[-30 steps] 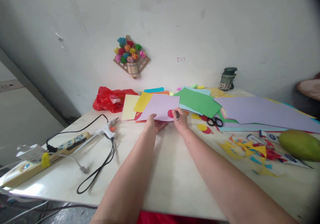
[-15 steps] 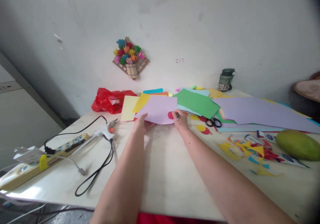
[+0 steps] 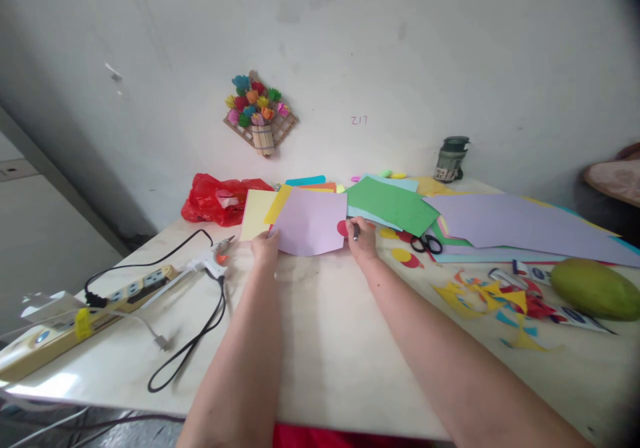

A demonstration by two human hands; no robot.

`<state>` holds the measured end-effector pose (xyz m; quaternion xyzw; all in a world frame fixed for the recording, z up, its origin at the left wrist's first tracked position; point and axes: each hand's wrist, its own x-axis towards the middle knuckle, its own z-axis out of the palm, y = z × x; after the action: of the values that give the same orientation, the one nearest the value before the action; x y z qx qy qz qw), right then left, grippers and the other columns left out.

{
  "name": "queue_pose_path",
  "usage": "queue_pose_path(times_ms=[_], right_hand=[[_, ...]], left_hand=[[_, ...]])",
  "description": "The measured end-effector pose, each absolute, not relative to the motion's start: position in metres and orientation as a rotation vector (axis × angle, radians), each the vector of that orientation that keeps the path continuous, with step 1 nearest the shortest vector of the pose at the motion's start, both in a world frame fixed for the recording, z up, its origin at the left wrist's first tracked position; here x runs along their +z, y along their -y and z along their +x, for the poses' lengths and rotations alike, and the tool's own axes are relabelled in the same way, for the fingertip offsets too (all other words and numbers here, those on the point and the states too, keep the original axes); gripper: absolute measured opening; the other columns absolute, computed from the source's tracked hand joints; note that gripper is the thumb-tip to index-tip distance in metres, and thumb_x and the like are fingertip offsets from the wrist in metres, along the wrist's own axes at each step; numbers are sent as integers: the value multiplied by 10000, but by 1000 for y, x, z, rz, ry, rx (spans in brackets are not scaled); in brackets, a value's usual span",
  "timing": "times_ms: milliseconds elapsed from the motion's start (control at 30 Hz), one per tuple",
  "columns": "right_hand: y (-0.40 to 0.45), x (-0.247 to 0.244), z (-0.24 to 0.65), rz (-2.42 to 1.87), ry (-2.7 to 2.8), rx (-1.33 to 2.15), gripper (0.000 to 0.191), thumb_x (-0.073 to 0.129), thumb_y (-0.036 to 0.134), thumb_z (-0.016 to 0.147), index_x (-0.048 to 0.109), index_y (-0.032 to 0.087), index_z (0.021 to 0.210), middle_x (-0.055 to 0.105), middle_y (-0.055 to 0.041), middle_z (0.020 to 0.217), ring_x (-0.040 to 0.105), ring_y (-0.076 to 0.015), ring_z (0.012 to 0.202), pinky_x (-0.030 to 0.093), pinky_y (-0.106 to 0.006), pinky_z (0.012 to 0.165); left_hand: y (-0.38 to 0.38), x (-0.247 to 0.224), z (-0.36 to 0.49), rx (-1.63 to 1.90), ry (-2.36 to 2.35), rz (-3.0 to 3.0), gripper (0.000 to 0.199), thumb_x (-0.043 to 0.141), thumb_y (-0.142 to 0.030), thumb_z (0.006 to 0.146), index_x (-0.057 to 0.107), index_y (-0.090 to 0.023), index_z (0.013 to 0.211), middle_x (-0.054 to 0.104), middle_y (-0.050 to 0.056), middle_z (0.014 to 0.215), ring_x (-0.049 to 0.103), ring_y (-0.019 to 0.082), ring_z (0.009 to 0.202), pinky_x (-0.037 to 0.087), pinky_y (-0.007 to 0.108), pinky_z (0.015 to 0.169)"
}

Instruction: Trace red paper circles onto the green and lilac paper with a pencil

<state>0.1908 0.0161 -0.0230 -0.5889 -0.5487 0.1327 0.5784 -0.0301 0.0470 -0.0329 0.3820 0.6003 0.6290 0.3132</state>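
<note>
- Pinching lilac sheet, just left of green paper, with nearly closed left fingers.
- Gripping red disc and pen in curled right fingers.
- Moved left fingers farther from green paper since earlier.

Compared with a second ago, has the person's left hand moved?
Yes, to the left. Judged against the glue gun lying still, the left hand has come closer to it, and is now at the lilac sheet's left edge.

there are two hands, one glue gun, one bottle, one fruit.
</note>
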Motion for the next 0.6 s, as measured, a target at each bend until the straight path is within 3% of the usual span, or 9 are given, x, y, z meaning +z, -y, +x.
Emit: queue_pose_path(times_ms=[333, 600], right_hand=[[-15, -20, 191, -1218, 1175, 271, 221, 394, 377, 727, 445, 187, 627, 460, 15, 565, 432, -130, 596, 346, -260, 614], [-20, -23, 192, -1240, 1096, 261, 209, 380, 368, 732, 448, 185, 658, 452, 16, 579, 420, -121, 588, 341, -250, 603]], left_hand=[[-43, -29, -22, 1770, -1182, 1032, 319, 631, -411, 573, 575, -144, 738, 558, -27, 598, 515, 81, 480, 453, 223, 495], [-40, -27, -21, 1731, -1396, 1215, 317, 550, -452, 657, 594, -151, 746, 556, -21, 570, 546, 118, 528, 438, 229, 505]])
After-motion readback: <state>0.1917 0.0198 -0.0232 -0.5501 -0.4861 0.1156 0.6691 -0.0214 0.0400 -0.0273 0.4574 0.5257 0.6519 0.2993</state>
